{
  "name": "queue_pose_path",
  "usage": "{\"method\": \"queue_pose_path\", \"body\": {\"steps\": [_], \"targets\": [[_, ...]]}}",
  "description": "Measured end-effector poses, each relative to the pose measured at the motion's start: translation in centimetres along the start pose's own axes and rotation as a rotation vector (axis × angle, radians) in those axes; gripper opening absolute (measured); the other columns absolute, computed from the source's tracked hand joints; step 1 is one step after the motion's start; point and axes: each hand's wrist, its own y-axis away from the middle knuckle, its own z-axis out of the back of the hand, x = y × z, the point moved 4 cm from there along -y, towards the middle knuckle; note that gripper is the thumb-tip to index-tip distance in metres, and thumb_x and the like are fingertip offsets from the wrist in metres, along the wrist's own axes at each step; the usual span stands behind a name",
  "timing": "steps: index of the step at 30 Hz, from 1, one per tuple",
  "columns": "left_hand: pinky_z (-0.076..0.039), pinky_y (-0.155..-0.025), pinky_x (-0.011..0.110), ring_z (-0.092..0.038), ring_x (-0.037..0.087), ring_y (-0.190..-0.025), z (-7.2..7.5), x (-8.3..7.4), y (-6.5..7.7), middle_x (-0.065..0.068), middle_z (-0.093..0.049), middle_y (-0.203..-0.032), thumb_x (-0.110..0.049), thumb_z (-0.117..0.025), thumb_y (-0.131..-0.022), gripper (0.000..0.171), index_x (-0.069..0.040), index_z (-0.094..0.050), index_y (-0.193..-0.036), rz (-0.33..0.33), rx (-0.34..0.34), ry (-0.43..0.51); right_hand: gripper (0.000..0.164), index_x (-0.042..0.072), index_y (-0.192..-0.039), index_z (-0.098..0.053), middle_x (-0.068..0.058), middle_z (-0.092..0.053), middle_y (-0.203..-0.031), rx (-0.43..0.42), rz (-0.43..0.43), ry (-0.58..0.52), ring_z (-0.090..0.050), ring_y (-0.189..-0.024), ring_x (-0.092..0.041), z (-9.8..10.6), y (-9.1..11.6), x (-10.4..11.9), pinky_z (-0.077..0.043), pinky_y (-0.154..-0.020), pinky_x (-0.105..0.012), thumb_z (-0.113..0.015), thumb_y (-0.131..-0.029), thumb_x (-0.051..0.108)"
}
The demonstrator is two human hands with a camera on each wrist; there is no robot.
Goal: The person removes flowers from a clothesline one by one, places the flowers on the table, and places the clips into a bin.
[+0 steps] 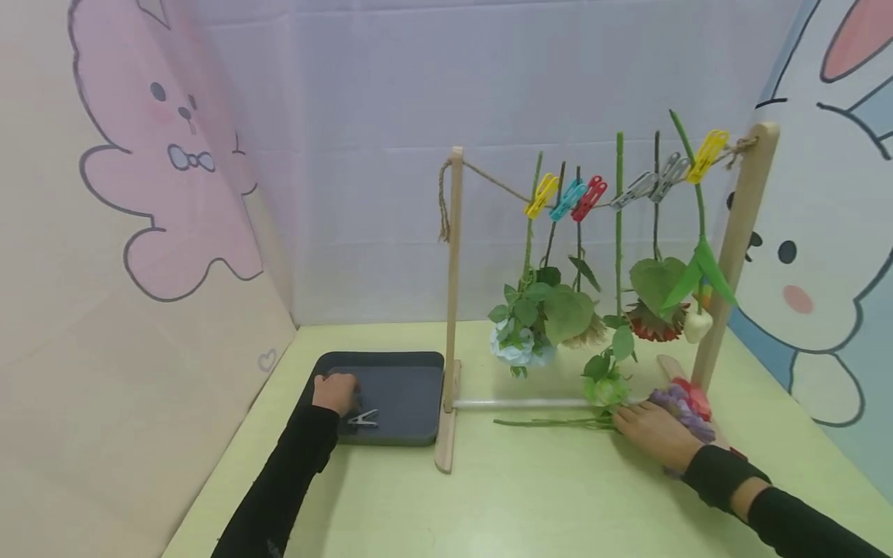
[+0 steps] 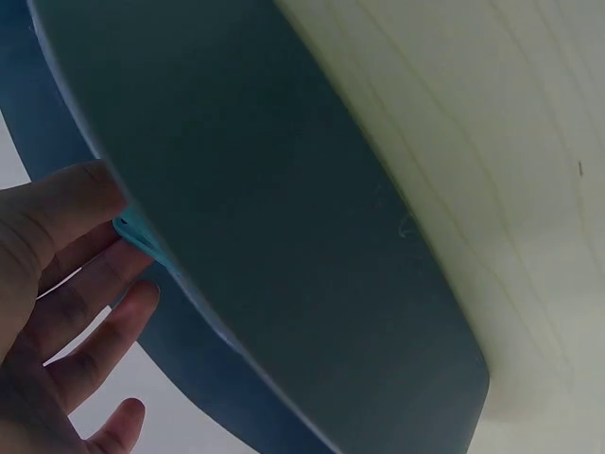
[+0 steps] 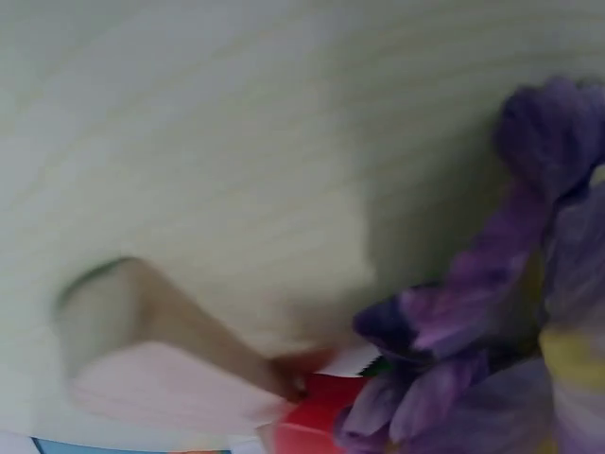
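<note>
In the head view my left hand (image 1: 337, 394) reaches into a dark grey tray (image 1: 408, 387). Its thumb and forefinger pinch a teal clothespin (image 2: 142, 236), partly hidden by the tray wall in the left wrist view. A grey clothespin (image 1: 363, 418) lies in the tray beside this hand. My right hand (image 1: 659, 434) is palm down on green stems (image 1: 551, 423) lying on the table; its fingertips and grip are hidden. A purple flower (image 1: 682, 411) lies beside that hand and appears close in the right wrist view, where the hand itself is out of sight.
A wooden rack stands on the table, its left post (image 1: 453, 279) near the tray, its right post (image 1: 732, 256) farther off. Several flowers hang upside down from its rope, clipped by coloured clothespins (image 1: 588, 198). A pale green bloom (image 1: 605, 390) dangles just above the right hand. Red-pink petals (image 1: 698, 401) lie by the rack foot.
</note>
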Motion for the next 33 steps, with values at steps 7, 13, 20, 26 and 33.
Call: {"method": "queue_pose_path", "body": {"steps": [7, 13, 20, 26, 33], "targets": [[-0.040, -0.078, 0.051, -0.063, 0.029, -0.086, -0.5, 0.0, -0.2, 0.008, -0.070, -0.090, -0.015, -0.082, -0.064, 0.030, -0.010, -0.071, -0.091, 0.031, 0.028, 0.008, 0.019, 0.012, -0.078, -0.053, -0.001, -0.055, -0.073, 0.029, 0.000, -0.040, -0.053, -0.067, -0.017, -0.1, 1.5, -0.5, -0.044, -0.059, -0.030, -0.056, -0.062, 0.003], [-0.040, -0.077, 0.051, -0.062, 0.029, -0.086, -0.9, 0.0, -0.1, 0.009, -0.070, -0.089, -0.014, -0.080, -0.068, 0.023, -0.009, -0.071, -0.088, 0.051, 0.050, 0.023, 0.014, 0.011, -0.077, -0.052, -0.002, -0.052, -0.070, 0.042, -0.038, -0.037, -0.053, -0.065, -0.017, -0.1, 2.4, -0.8, -0.046, -0.059, -0.032, -0.054, -0.066, 0.003], [-0.039, -0.076, 0.048, -0.063, 0.028, -0.085, -1.5, 0.0, -0.3, 0.007, -0.071, -0.087, -0.019, -0.078, -0.071, 0.018, -0.011, -0.072, -0.086, 0.044, 0.060, 0.038, 0.014, 0.008, -0.078, -0.054, -0.004, -0.052, -0.069, 0.021, -0.060, -0.026, -0.054, -0.063, -0.019, 0.1, 2.2, -0.6, -0.047, -0.057, -0.033, -0.052, -0.065, 0.002], [-0.040, -0.077, 0.049, -0.062, 0.029, -0.088, -1.4, -0.4, -0.3, 0.009, -0.070, -0.091, -0.019, -0.076, -0.073, 0.024, -0.009, -0.071, -0.094, 0.043, 0.079, 0.038, 0.025, 0.007, -0.080, -0.055, -0.004, -0.055, -0.073, 0.046, -0.087, -0.024, -0.055, -0.065, -0.021, 0.4, 1.6, -0.5, -0.049, -0.060, -0.034, -0.063, -0.057, 0.000], [-0.041, -0.080, 0.050, -0.062, 0.031, -0.090, -1.4, -0.9, -0.4, 0.011, -0.069, -0.095, -0.020, -0.076, -0.074, 0.029, -0.006, -0.070, -0.099, 0.039, 0.111, 0.028, 0.010, 0.006, -0.079, -0.054, -0.005, -0.055, -0.073, 0.030, -0.088, -0.023, -0.055, -0.066, -0.020, 0.6, 1.2, -0.4, -0.049, -0.059, -0.033, -0.054, -0.069, 0.008]]}}
